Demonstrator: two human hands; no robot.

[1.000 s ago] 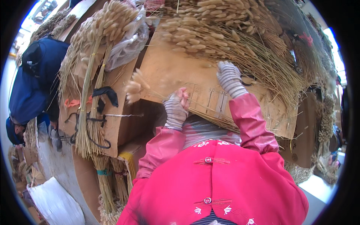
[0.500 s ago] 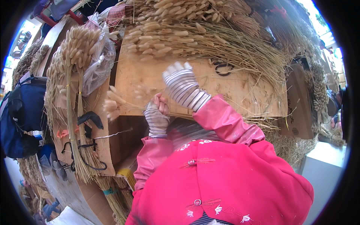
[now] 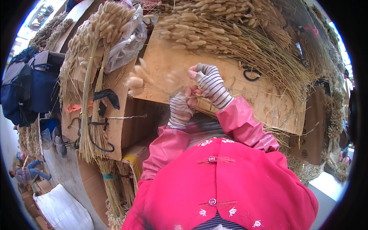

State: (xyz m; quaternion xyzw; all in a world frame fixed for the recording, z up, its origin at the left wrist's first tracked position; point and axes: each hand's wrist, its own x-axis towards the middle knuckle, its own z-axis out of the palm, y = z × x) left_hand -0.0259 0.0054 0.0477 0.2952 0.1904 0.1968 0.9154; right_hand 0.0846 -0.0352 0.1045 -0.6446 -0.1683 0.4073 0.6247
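Change: since the earlier frame the right hand [image 3: 209,82] has been lowered from the board towards the left hand [image 3: 180,109]; the fluffy heads are now blurred to the left of both hands.
Stems: a small bunch of dried grass stems [image 3: 153,82] is held between the two hands; its stalks are crossed by the fingers and its heads are spread up and to the left, clear of the grip.
Look: pale tan, soft oval heads on thin straw-coloured stalks; fine detail is lost in blur.
Left grip: closed around the stalks, in a striped fingerless glove, just below the right hand.
Right grip: fingers are curled and pinched on the stalks; the glove is striped and the sleeve pink.
Board: a tilted plywood board [image 3: 264,103] lies behind the hands; a heap of dried grass [image 3: 237,34] is spread over its top.
Left side: tied grass bundles [image 3: 92,76] are hung against a cardboard box [image 3: 122,122]; a dark blue bag [image 3: 27,92] is seen further left.
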